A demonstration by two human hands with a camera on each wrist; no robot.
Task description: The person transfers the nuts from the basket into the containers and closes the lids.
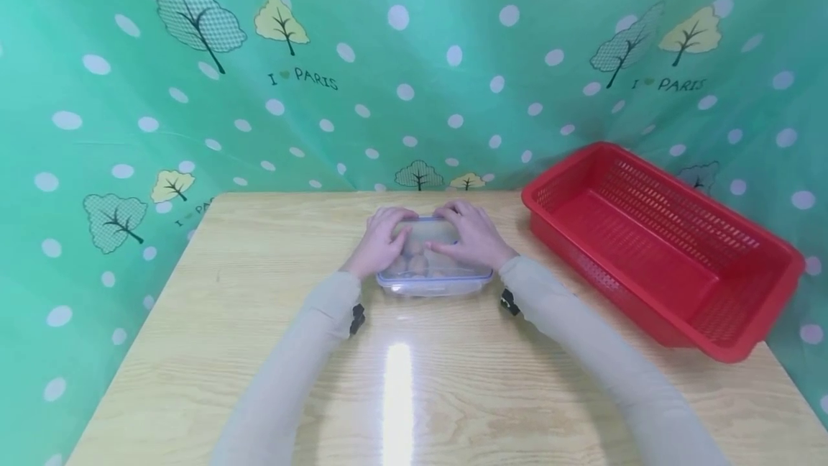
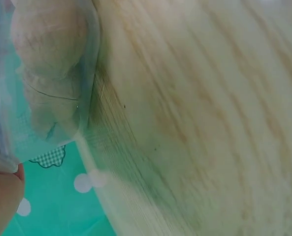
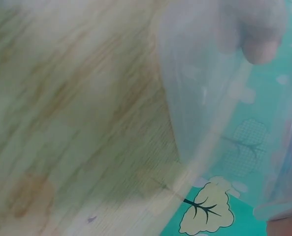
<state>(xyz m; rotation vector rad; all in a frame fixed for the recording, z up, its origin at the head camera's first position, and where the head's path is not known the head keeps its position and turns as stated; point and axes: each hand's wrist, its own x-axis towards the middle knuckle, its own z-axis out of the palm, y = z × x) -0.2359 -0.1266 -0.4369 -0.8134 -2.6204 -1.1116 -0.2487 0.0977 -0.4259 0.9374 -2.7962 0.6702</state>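
A clear plastic food container with a blue-edged lid stands near the back middle of the table. Brown, wrinkled lumps that look like walnuts show through its wall in the left wrist view. My left hand grips the container's left side, its fingers bent over the far edge and its thumb on the lid. On the opposite side, my right hand holds it likewise, with the thumb lying across the lid. A fingertip touches the lid's edge flap in the right wrist view. The fingertips behind the container are partly hidden.
A red plastic basket with slotted sides sits at an angle on the table's right, beside my right forearm. Green dotted cloth hangs behind the wooden table. A bright light reflection lies on the tabletop between my arms.
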